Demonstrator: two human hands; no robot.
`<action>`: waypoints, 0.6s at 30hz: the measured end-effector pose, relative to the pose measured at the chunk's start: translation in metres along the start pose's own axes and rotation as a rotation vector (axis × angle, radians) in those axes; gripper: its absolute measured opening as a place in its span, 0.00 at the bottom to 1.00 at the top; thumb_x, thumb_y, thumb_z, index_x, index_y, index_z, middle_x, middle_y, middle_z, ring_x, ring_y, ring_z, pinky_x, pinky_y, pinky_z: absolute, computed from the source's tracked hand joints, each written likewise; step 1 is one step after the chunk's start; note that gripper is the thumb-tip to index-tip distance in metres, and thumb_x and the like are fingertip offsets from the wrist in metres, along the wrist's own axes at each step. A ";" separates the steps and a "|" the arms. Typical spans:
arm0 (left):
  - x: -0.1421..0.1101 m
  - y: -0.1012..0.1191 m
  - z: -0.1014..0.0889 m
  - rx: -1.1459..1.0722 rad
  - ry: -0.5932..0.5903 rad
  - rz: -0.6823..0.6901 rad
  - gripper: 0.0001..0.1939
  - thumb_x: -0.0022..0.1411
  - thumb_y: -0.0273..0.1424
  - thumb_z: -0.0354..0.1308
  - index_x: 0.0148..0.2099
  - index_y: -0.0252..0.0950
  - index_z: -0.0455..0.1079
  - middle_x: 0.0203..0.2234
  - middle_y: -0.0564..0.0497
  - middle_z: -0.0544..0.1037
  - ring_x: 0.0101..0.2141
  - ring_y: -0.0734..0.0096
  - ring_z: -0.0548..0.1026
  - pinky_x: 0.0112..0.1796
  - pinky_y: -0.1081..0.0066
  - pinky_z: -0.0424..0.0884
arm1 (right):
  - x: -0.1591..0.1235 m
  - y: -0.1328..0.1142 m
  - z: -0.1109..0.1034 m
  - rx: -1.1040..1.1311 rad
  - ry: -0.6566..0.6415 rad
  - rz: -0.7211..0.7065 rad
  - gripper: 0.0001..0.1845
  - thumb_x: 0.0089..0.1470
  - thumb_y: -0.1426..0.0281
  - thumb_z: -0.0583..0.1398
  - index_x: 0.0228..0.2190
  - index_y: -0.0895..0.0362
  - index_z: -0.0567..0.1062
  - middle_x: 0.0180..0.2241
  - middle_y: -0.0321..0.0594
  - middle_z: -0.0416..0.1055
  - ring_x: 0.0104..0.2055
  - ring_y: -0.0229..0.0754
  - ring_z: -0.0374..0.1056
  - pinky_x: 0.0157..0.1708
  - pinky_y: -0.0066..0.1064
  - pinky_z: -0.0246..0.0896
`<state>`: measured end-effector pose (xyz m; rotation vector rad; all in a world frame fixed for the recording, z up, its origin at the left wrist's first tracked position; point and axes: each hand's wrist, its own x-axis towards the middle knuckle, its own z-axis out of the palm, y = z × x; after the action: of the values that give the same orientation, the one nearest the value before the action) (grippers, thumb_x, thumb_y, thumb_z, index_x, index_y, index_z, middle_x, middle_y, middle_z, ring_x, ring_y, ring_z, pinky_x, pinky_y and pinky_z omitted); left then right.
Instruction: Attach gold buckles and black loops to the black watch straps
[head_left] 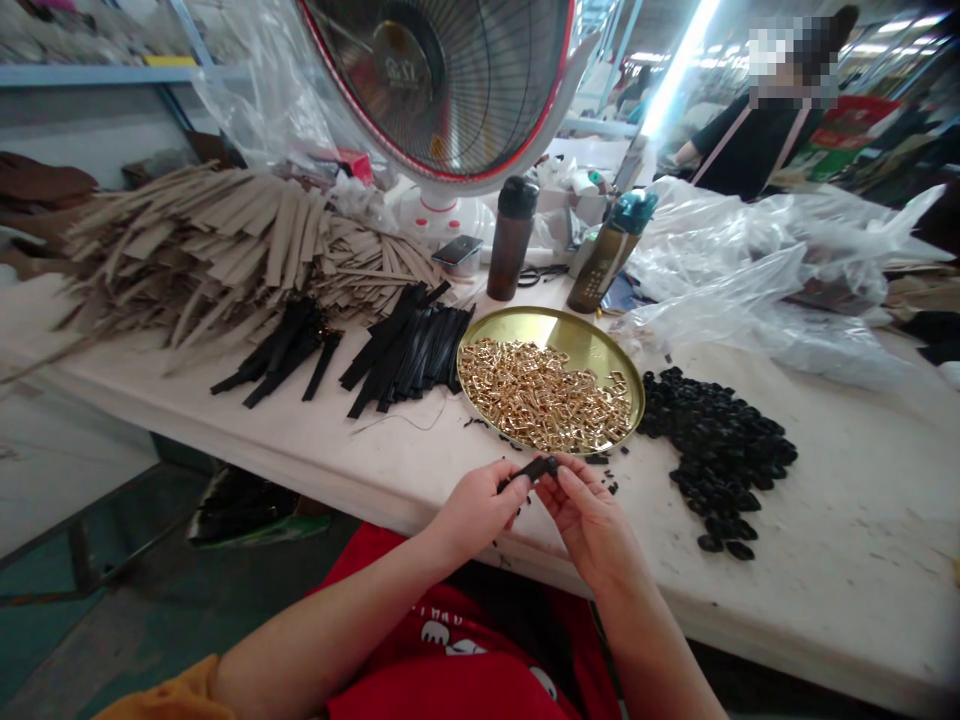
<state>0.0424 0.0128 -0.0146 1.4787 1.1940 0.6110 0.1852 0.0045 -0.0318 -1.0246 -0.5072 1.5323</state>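
In the head view, my left hand (484, 505) is closed round a short black strap (531, 471) just above the table's front edge. The fingertips of my right hand (589, 510) pinch the strap's other end, where a small dark piece seems to sit; its kind is partly hidden by the fingers. Right behind my hands lies a round gold tray (600, 350) full of small gold metal buckles (544, 395). A heap of small black pieces (720, 440) is to the right. Black strips (409, 355) lie in a bunch left of the tray.
A bundle of beige strips (210, 240) covers the back left, with more black strips (277, 345) before it. Two bottles (513, 240) and a round heater or fan (442, 80) stand behind the tray. Clear plastic bags (780, 270) fill the back right. A person (765, 140) is beyond.
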 end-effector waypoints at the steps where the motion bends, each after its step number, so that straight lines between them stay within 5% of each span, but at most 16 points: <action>1: 0.001 -0.001 0.000 -0.030 -0.011 -0.020 0.16 0.60 0.39 0.42 0.34 0.33 0.65 0.14 0.59 0.61 0.16 0.79 0.60 0.20 0.78 0.57 | -0.001 0.002 0.001 -0.009 -0.002 -0.020 0.10 0.42 0.67 0.64 0.31 0.52 0.74 0.34 0.36 0.74 0.36 0.37 0.68 0.42 0.34 0.62; 10: 0.001 -0.003 -0.002 0.410 0.020 0.095 0.14 0.61 0.36 0.43 0.38 0.38 0.69 0.25 0.53 0.73 0.26 0.72 0.69 0.28 0.76 0.59 | -0.007 0.016 -0.004 -0.533 0.124 -0.326 0.11 0.50 0.65 0.58 0.37 0.53 0.73 0.40 0.40 0.72 0.42 0.43 0.66 0.47 0.39 0.56; 18: 0.003 -0.001 -0.011 0.437 -0.083 0.137 0.15 0.60 0.35 0.43 0.36 0.36 0.70 0.26 0.51 0.75 0.26 0.71 0.69 0.27 0.75 0.60 | -0.012 0.014 -0.009 -0.655 0.072 -0.337 0.08 0.49 0.66 0.59 0.33 0.52 0.74 0.37 0.39 0.74 0.42 0.45 0.66 0.46 0.41 0.56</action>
<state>0.0334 0.0197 -0.0129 1.9469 1.2171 0.3864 0.1842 -0.0121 -0.0444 -1.3952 -1.1146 1.0350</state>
